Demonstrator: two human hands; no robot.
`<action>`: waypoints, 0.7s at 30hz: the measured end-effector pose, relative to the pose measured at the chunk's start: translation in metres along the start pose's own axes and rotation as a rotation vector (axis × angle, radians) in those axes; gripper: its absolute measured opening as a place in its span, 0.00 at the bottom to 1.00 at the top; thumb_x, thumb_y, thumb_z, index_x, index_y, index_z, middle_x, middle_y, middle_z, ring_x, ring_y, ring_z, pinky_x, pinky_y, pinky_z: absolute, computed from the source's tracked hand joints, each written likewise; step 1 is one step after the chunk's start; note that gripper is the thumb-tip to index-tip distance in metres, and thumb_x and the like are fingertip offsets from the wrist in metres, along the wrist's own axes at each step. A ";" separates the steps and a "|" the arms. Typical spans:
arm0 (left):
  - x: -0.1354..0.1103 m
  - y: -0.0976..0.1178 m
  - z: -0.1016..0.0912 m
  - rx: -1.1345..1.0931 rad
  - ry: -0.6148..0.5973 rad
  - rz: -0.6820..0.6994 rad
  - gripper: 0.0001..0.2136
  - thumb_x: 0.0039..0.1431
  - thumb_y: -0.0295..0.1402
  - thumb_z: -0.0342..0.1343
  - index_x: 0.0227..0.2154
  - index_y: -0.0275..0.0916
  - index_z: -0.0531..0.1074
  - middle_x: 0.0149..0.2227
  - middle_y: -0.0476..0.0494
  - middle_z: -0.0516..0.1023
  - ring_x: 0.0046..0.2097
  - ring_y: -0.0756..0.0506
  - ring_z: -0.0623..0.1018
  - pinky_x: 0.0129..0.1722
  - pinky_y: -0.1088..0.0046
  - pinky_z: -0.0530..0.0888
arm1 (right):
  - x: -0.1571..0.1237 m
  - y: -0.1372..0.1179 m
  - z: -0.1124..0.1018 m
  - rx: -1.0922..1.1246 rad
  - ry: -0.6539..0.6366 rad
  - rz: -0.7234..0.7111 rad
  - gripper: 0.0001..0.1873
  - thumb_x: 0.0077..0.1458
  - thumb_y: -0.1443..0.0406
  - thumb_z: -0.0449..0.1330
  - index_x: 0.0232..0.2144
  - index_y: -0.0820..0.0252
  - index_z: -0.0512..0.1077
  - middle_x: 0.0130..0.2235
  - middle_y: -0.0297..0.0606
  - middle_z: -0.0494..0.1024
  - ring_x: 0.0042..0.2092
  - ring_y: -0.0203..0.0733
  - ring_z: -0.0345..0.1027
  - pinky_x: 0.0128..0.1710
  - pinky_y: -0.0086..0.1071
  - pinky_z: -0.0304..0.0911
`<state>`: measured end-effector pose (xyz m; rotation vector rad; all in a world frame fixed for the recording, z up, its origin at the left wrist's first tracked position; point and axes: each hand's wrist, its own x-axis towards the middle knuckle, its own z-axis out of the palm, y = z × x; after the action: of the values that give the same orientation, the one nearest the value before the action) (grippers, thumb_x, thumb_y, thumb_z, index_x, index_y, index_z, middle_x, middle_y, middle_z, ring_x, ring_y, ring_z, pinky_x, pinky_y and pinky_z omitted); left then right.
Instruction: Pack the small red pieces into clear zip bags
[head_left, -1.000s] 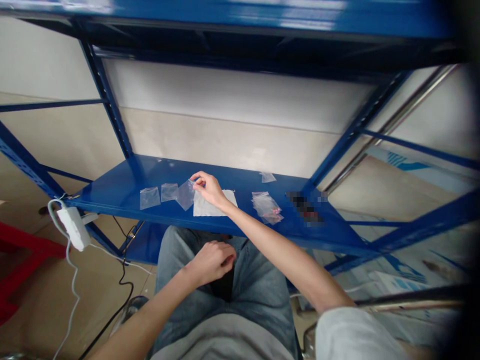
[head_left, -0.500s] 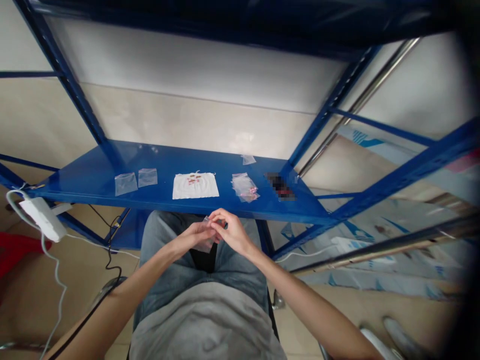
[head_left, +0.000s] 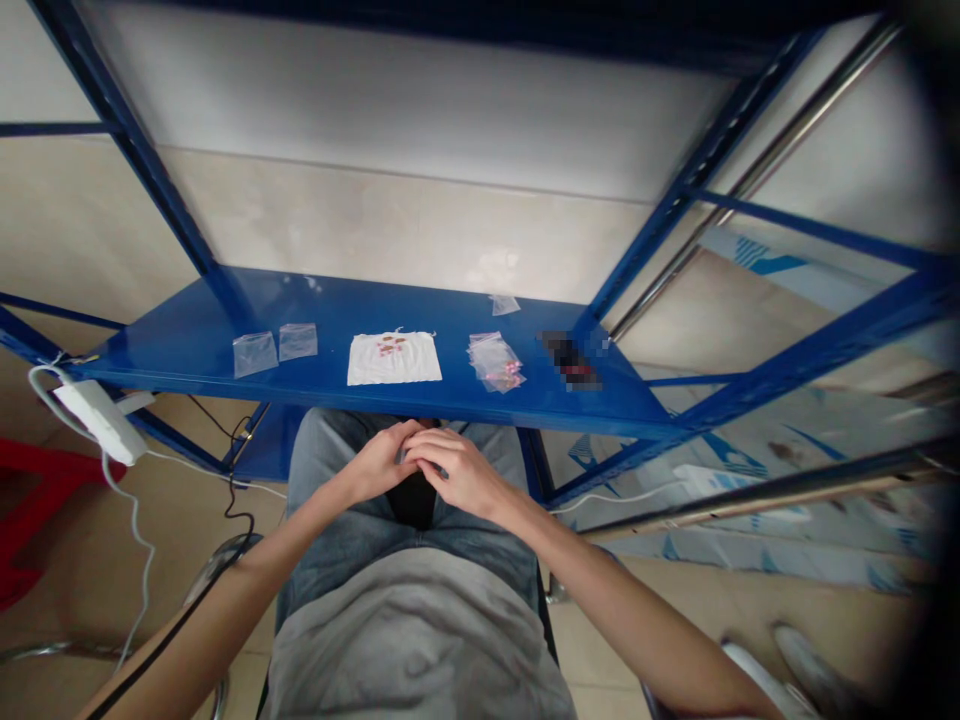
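Above my lap, just in front of the shelf edge, my hands meet with their fingers closed together. Between them a sliver of a clear plastic zip bag [head_left: 403,455] shows; the rest is covered by the fingers. My left hand [head_left: 379,463] grips it from the left. My right hand [head_left: 459,468] closes on it from the right, its fingers lying over the left fingertips. On the shelf beyond lies a white drawstring pouch [head_left: 394,372] with small pink and brown pieces or print on it. Right of it, overlapping zip bags [head_left: 493,358] contain small pinkish pieces.
The blue shelf [head_left: 337,300] also carries two flat clear bags [head_left: 255,354], a small bag [head_left: 505,304] at the back and a blurred-out dark object [head_left: 570,360]. A white power strip [head_left: 101,420] hangs at left. Blue uprights frame both sides.
My right hand has flattened over the left fingers, and the bag, which showed below my hands before, is now nearly hidden. The view has shifted slightly.
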<state>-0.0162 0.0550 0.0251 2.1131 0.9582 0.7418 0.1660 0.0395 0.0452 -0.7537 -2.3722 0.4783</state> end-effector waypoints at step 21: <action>-0.003 0.004 -0.015 0.023 0.180 -0.072 0.04 0.51 0.26 0.53 0.31 0.39 0.66 0.28 0.49 0.73 0.32 0.46 0.74 0.31 0.73 0.66 | 0.038 -0.010 -0.017 -0.076 -0.220 -0.123 0.10 0.53 0.75 0.58 0.35 0.60 0.76 0.39 0.41 0.80 0.44 0.42 0.72 0.46 0.34 0.63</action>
<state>-0.0272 0.0558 0.0360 2.0457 1.1376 0.8999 0.1476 0.0575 0.0796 -0.6105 -2.6364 0.4409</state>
